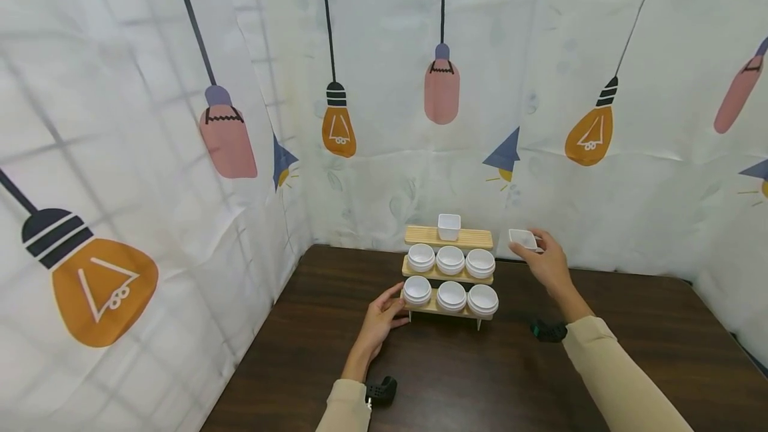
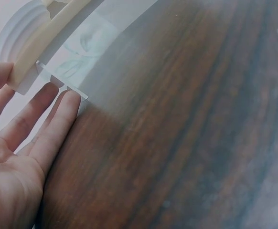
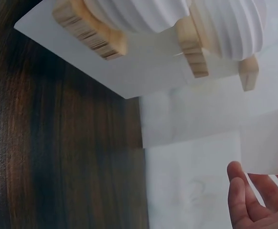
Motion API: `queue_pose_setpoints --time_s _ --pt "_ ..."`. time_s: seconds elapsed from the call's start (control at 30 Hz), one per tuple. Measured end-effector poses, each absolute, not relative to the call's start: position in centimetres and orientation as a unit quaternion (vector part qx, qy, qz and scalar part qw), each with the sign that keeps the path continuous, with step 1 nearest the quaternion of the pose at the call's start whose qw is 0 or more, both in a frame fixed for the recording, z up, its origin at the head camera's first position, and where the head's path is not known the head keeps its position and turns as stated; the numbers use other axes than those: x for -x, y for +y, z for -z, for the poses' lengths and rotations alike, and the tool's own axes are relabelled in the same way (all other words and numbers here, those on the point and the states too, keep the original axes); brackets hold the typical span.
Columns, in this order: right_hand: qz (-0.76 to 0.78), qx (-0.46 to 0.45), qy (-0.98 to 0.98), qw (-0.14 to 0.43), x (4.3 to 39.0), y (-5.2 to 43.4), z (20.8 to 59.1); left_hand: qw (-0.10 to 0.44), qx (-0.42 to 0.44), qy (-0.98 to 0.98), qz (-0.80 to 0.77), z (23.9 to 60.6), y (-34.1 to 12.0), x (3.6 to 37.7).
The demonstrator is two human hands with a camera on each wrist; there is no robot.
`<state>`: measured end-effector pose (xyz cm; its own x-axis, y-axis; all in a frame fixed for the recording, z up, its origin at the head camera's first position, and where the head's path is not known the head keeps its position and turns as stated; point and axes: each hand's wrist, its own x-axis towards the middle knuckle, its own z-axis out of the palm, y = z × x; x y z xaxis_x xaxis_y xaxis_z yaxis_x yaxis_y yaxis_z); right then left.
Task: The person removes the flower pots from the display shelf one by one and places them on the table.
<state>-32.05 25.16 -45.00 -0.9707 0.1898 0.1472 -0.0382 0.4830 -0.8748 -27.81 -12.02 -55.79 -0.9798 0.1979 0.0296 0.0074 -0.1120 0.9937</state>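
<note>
A three-tier wooden rack (image 1: 449, 271) stands at the back of the dark table. Its two lower shelves each carry three round white bowls (image 1: 451, 260), and one square white cup (image 1: 449, 226) sits on the top shelf. My right hand (image 1: 543, 260) pinches a second square white cup (image 1: 523, 239) in the air just right of the top shelf; in the right wrist view that cup (image 3: 268, 143) shows above my fingertips (image 3: 239, 191). My left hand (image 1: 384, 317) rests with straight fingers against the rack's lower left end, next to the lower-left bowl (image 1: 417, 290). Its fingers (image 2: 53, 124) touch the shelf edge (image 2: 38, 43).
The dark wooden table (image 1: 480, 379) sits in a corner of white curtains printed with light bulbs (image 1: 339, 127). Black wrist-camera mounts (image 1: 381, 392) show by my sleeves. Bare tabletop stretches in front of the rack and to both sides.
</note>
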Motion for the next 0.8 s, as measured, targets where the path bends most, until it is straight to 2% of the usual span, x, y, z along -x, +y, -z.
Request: queue_pose_setpoints --time_s 0.8 --pt "-0.507 0.073 -0.854 0.088 31.4 26.0 47.2 0.069 -0.077 0.656 -0.748 55.5 -12.0 27.6"
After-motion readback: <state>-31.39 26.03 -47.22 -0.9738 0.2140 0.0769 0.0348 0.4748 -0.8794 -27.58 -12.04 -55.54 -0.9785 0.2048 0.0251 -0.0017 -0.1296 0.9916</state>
